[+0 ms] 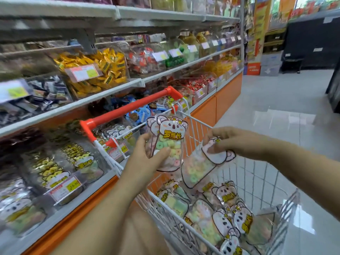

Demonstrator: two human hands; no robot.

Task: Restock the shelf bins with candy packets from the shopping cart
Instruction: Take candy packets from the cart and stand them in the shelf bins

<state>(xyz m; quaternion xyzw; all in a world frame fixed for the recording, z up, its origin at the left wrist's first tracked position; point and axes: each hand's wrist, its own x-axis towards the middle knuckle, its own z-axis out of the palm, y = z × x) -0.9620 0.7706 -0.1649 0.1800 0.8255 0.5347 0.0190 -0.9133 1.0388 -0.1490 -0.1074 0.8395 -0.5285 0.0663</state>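
White wire shopping cart (197,133) holds a heap of koala candy packets (228,197). Above it, the left hand (147,155) has its grip curled round one upright packet (171,137). The right hand (231,142) pinches a second packet (198,166) by its header, dangling. That slight pinch could slip and drop it. Beyond, clear shelf bins (79,162) hold similar packets.

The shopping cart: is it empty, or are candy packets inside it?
Not empty. Many candy packets lie piled inside the shopping cart.
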